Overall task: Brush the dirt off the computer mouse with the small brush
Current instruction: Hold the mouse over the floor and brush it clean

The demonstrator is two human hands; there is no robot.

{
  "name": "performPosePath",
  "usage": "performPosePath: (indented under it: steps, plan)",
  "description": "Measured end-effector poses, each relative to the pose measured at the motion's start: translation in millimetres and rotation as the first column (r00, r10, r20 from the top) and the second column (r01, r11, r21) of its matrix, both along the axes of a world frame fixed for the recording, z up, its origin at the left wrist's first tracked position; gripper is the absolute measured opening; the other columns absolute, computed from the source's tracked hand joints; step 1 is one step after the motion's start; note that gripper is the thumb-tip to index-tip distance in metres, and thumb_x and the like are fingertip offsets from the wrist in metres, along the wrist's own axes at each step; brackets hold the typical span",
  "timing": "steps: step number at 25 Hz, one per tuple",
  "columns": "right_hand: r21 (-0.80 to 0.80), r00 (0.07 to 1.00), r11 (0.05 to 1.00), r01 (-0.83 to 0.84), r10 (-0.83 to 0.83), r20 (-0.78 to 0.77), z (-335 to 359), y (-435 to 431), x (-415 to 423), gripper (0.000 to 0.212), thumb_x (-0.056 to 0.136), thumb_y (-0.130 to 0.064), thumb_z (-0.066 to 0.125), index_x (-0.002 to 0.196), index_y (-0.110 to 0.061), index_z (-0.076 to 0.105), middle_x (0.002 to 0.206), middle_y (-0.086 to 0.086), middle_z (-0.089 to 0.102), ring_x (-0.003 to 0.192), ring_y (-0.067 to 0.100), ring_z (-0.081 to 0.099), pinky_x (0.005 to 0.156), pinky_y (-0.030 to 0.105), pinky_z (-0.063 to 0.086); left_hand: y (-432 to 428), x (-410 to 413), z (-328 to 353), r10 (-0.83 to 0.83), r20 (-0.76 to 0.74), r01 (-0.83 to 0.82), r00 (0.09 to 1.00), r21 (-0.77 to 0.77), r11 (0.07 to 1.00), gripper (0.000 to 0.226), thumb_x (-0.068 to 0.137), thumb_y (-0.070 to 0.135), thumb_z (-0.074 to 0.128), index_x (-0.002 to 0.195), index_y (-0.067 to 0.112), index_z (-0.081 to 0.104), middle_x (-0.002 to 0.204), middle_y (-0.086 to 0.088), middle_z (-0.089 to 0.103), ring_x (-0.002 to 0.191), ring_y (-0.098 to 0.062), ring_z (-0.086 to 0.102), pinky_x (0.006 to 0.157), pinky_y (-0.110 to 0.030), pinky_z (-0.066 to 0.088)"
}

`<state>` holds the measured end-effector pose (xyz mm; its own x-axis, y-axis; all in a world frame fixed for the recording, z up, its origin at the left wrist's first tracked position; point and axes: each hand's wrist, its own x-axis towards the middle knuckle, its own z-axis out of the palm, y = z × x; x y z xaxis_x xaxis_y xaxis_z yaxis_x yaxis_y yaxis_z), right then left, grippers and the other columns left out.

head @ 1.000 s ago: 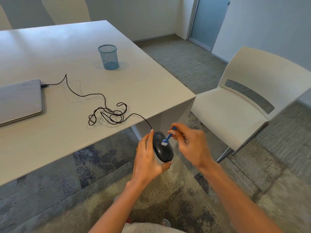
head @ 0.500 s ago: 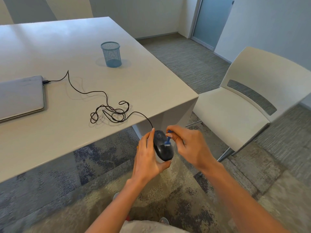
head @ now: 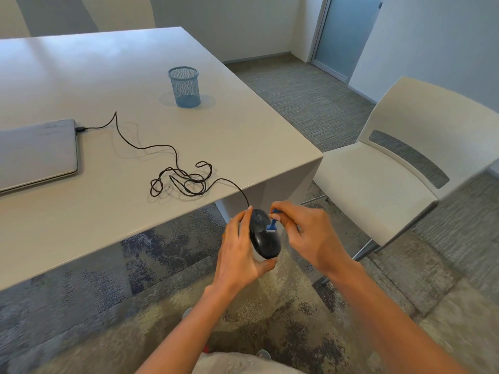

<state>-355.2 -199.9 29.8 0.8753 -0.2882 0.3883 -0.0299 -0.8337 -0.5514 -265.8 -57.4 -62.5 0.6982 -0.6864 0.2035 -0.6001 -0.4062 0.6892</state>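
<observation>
Head view: white desk (head: 243,136), white chair (head: 378,190) beside its right corner. Closed laptop (head: 35,155) at desk left, blue mesh cup (head: 184,87) further back. Cable (head: 178,179) runs tangled from laptop over the desk edge. Left hand (head: 240,255) has fingers (head: 243,220) clamped round mouse (head: 266,242), held in air just off the desk corner. Right hand (head: 307,236) fingers pinch blue brush (head: 272,224), bristles touching mouse top.
</observation>
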Motion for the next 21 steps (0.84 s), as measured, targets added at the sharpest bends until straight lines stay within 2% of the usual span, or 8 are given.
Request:
performPosePath:
  steps: [3,6,10,13,16,17,19,21]
  plan:
    - [-0.007,0.999,0.999,0.043,-0.042,0.009,-0.5,-0.7,0.3,0.012,0.097,-0.013,0.06,0.107,-0.018,0.065,0.079,-0.001,0.072,0.064,0.004,0.061,0.056,0.022,0.05,1.8,-1.2,0.0,0.007,-0.001,-0.007,1.0,0.02,1.0,0.12,0.061,0.054,0.084,0.153,0.015,0.018,0.148,-0.007,0.032,0.136,-0.025,0.032,0.104,-0.041,0.042]
    - [0.032,1.0,0.999,-0.005,0.005,-0.01,-0.7,1.5,-1.5,0.012,0.098,-0.014,0.059,0.107,-0.021,0.065,0.075,-0.009,0.067,0.059,0.0,0.06,0.054,0.017,0.046,1.8,-1.9,-0.2,0.011,-0.004,-0.011,1.0,0.011,1.0,0.118,0.061,0.053,0.084,0.153,0.015,0.019,0.147,-0.007,0.032,0.137,-0.025,0.031,0.104,-0.042,0.044]
    - [0.035,0.989,0.99,0.138,-0.139,0.049,-3.6,-3.2,-3.5,0.012,0.097,-0.015,0.06,0.107,-0.015,0.067,0.079,0.002,0.075,0.067,0.016,0.071,0.058,0.039,0.059,2.2,-2.1,0.5,0.017,0.004,-0.017,1.0,0.013,1.0,0.118,0.06,0.051,0.086,0.152,0.016,0.021,0.146,-0.005,0.032,0.135,-0.023,0.032,0.102,-0.042,0.047]
    - [0.112,0.989,0.987,0.112,-0.121,0.079,-6.2,2.7,-6.3,0.014,0.096,-0.015,0.062,0.109,-0.016,0.068,0.084,0.002,0.077,0.071,0.017,0.074,0.059,0.031,0.06,2.8,-3.4,1.6,0.016,0.002,-0.016,1.0,0.001,1.0,0.117,0.061,0.05,0.086,0.152,0.014,0.021,0.147,-0.006,0.033,0.136,-0.023,0.031,0.103,-0.04,0.045]
    - [0.051,0.973,0.976,0.213,-0.216,0.074,-10.9,0.5,-8.2,0.016,0.096,-0.013,0.062,0.109,-0.013,0.069,0.083,0.003,0.078,0.067,0.012,0.072,0.057,0.007,0.049,2.1,-4.6,3.0,0.02,0.006,-0.02,1.0,-0.005,1.0,0.117,0.061,0.05,0.086,0.152,0.014,0.022,0.147,-0.006,0.032,0.136,-0.022,0.031,0.103,-0.037,0.042]
    - [0.089,0.967,0.971,0.222,-0.23,0.104,-11.2,-0.1,-9.4,0.015,0.096,-0.014,0.062,0.109,-0.015,0.069,0.083,0.001,0.078,0.066,0.009,0.072,0.056,0.006,0.049,2.3,-5.0,4.0,0.022,0.004,-0.022,1.0,-0.004,1.0,0.117,0.061,0.05,0.086,0.152,0.014,0.022,0.147,-0.005,0.032,0.137,-0.022,0.031,0.102,-0.037,0.042]
    - [0.212,0.969,0.963,0.169,-0.202,0.144,-14.1,3.5,-11.9,0.014,0.096,-0.025,0.06,0.108,-0.022,0.067,0.085,-0.003,0.078,0.071,0.013,0.075,0.06,0.019,0.06,2.8,-5.4,5.2,0.02,0.001,-0.02,1.0,0.0,1.0,0.117,0.061,0.048,0.087,0.153,0.014,0.022,0.148,-0.006,0.032,0.137,-0.022,0.03,0.103,-0.038,0.043]
    - [0.27,0.968,0.947,0.173,-0.214,0.131,-16.4,9.2,-11.7,0.015,0.096,-0.03,0.059,0.107,-0.023,0.066,0.085,-0.004,0.078,0.071,0.018,0.075,0.06,0.033,0.062,3.2,-5.2,5.5,0.012,-0.001,-0.012,1.0,-0.008,1.0,0.117,0.061,0.046,0.087,0.153,0.013,0.023,0.148,-0.007,0.032,0.137,-0.022,0.029,0.105,-0.04,0.043]
